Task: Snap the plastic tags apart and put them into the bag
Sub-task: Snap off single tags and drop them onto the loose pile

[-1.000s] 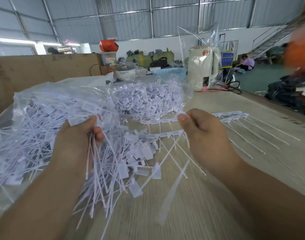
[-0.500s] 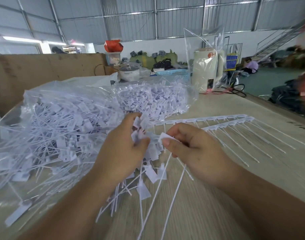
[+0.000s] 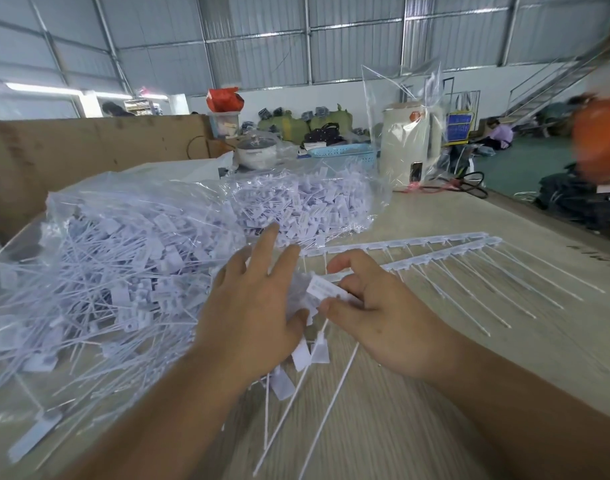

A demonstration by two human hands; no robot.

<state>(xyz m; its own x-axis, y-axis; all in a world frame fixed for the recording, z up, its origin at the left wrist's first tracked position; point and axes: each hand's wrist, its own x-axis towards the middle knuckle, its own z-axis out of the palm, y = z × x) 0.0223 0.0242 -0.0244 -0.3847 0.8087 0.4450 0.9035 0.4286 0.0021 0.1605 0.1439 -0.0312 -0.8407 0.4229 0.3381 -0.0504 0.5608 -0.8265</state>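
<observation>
A clear plastic bag [image 3: 130, 216] full of loose white tags lies on the left of the wooden table [image 3: 435, 393]. Loose tags [image 3: 300, 362] spill from its mouth at the centre. My left hand [image 3: 251, 306] lies over these tags with its fingers spread and fairly straight. My right hand [image 3: 376, 306] pinches the head of a white tag [image 3: 326, 289] between thumb and fingers, its thin tail running down toward me. Two joined strips of tags [image 3: 445, 252] lie on the table to the right, tails fanned out.
A second clear bag [image 3: 317, 202] of tags lies behind the first. A cream appliance [image 3: 407, 147] under an upright plastic bag, a pot [image 3: 256, 152] and a blue basket [image 3: 341, 154] stand at the table's far end. A cardboard wall [image 3: 89, 157] runs along the left.
My left hand has come from the bag's mouth to the centre and opened its fingers over the loose tags. My right hand has moved down and left, still pinching a tag.
</observation>
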